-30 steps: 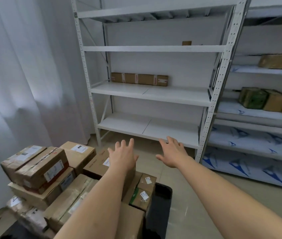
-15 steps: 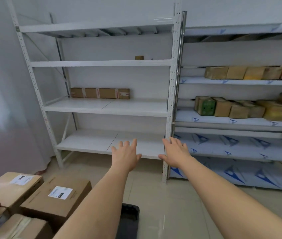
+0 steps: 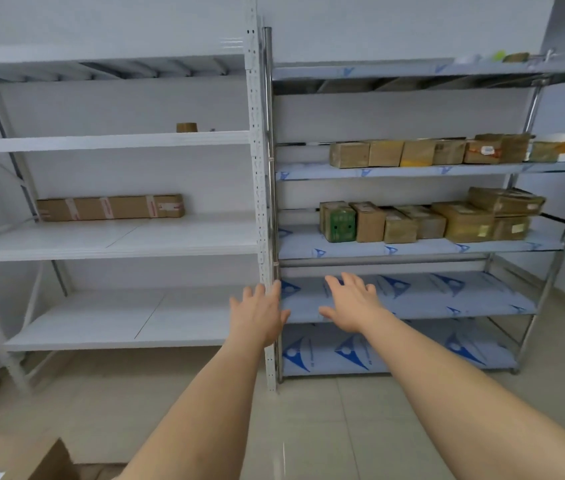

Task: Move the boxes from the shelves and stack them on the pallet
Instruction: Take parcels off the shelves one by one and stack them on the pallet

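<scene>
So 2 racks are seen side by side: a white rack (image 3: 111, 237) and, right of it, a steel rack (image 3: 412, 249). Most of what's left to shift is kept on the steel rack: a row of boxes (image 3: 423, 153) on an upper shelf and another bunch (image 3: 430, 221) on the shelf below, including a green box (image 3: 339, 225) at the left end. On the white rack only 1 long flat box (image 3: 109, 207) is left, pushed to the back of the middle shelf. The pallet isn't in view.

Both arms are stretched forward near the post where the white rack meets the steel one. Nothing is held: the left hand (image 3: 259, 315) and right hand (image 3: 352, 304) are shown with fingers spread and relaxed.

Looks like the reach-for-the-next-box step. For the next move, a box probably needs to be picked out, gripped on 2 sides and lifted clear.
</scene>
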